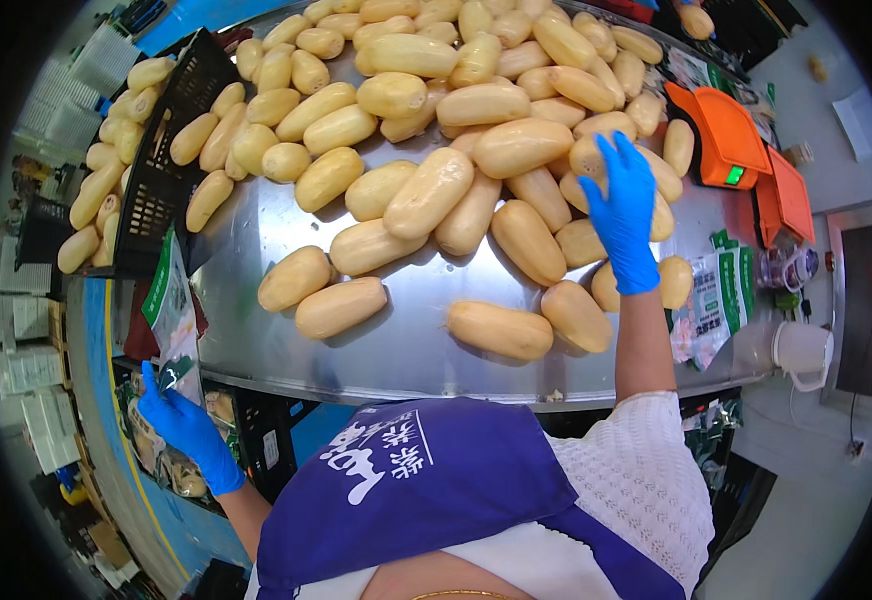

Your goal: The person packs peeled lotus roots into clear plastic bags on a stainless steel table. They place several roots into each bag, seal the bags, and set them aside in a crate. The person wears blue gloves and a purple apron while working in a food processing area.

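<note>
My left hand (192,439), in a blue glove, grips the lower end of a green-and-white printed plastic bag (173,311) beyond the table's left front corner. The bag stands up from the fingers; whether anything is inside cannot be seen. My right hand (623,217), also gloved in blue, reaches over the right side of a pile of pale lotus root segments (522,146). Its fingers are spread above a lotus root (587,157), and contact is hard to tell. Nearer to me, single lotus root segments (500,330) lie on the steel table (406,367).
A black plastic crate (173,142) of lotus roots stands at the left edge. Two orange-topped scales (732,131) sit at the right, one with a lit display. Printed bags (713,300) and a white jug (800,349) are nearer. Filled bags (181,472) sit low at left.
</note>
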`<state>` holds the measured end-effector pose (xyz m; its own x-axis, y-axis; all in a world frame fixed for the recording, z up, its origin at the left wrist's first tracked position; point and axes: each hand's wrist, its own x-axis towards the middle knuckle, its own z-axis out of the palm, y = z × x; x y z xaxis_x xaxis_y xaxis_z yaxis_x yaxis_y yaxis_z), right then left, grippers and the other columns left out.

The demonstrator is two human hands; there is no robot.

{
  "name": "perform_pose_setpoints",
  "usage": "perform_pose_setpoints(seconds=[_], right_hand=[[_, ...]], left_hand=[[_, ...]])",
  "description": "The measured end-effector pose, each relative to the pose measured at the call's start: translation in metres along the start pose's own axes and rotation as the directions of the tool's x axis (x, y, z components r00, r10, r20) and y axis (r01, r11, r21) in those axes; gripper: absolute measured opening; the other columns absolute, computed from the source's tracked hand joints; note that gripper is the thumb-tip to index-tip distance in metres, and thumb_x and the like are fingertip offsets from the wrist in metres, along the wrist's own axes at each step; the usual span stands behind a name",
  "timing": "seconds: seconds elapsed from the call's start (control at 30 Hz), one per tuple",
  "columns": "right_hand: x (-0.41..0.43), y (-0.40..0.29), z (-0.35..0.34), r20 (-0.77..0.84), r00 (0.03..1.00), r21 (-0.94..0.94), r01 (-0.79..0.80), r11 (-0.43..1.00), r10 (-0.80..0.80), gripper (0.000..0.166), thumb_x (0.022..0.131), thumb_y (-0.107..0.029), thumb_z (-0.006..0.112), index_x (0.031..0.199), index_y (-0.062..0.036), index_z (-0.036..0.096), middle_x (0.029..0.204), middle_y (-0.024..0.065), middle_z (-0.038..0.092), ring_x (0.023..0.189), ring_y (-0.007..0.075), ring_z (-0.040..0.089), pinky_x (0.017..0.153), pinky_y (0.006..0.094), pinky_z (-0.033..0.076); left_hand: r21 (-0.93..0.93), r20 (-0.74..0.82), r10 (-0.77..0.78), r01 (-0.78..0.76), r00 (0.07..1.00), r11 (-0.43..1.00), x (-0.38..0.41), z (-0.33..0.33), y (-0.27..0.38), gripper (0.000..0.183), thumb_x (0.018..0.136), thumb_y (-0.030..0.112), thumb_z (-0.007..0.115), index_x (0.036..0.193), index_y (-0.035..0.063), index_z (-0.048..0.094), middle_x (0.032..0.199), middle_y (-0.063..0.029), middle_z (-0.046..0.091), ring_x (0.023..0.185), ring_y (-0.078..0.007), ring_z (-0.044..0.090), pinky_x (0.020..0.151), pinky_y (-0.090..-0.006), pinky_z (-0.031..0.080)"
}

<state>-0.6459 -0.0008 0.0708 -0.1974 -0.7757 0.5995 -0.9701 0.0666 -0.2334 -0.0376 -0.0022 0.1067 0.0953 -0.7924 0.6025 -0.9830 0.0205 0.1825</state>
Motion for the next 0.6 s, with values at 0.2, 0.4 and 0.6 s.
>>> perform_pose_setpoints(seconds=[0.2, 0.4, 0.6], right_hand=[[0.041, -0.007, 0.072, 0.324, 0.919, -0.216, 0.304, 0.928, -0.226, 0.07, 0.074, -0.01, 0.071, 0.139, -0.0121, 0.044, 0.134, 0.0176, 0.049, 0.118, 0.0333, 0.051, 0.101, 0.0502, 0.038], [0.062, -0.004, 0.079, 0.512, 0.84, -0.082, 0.254, 0.964, -0.178, 0.068, 0.075, -0.014, 0.069, 0.138, -0.0112, 0.045, 0.128, 0.0182, 0.054, 0.113, 0.0328, 0.055, 0.1, 0.0433, 0.042], [0.077, 0.005, 0.068, 0.573, 0.817, 0.633, -0.494, 0.596, 0.069, 0.06, 0.087, -0.033, 0.064, 0.138, -0.0075, 0.045, 0.13, 0.0164, 0.055, 0.118, 0.0318, 0.054, 0.1, 0.0394, 0.043]], left_hand=[[0.003, 0.241, 0.004, -0.005, 0.971, 1.0, -0.04, 0.038, -0.01, 0.048, 0.091, -0.003, 0.05, 0.138, 0.0099, 0.049, 0.099, -0.0156, 0.05, 0.088, -0.0312, 0.053, 0.081, -0.0394, 0.043], [-0.035, 0.437, -0.068, 0.092, 0.897, 0.995, -0.077, 0.069, -0.008, 0.048, 0.087, -0.005, 0.052, 0.133, 0.0094, 0.051, 0.104, -0.0191, 0.051, 0.095, -0.038, 0.056, 0.079, -0.0435, 0.046], [-0.127, 0.436, -0.07, 0.138, 0.897, 0.982, -0.073, 0.071, -0.016, 0.042, 0.087, -0.005, 0.052, 0.127, 0.0067, 0.055, 0.107, -0.0202, 0.052, 0.099, -0.0382, 0.056, 0.084, -0.0431, 0.046]])
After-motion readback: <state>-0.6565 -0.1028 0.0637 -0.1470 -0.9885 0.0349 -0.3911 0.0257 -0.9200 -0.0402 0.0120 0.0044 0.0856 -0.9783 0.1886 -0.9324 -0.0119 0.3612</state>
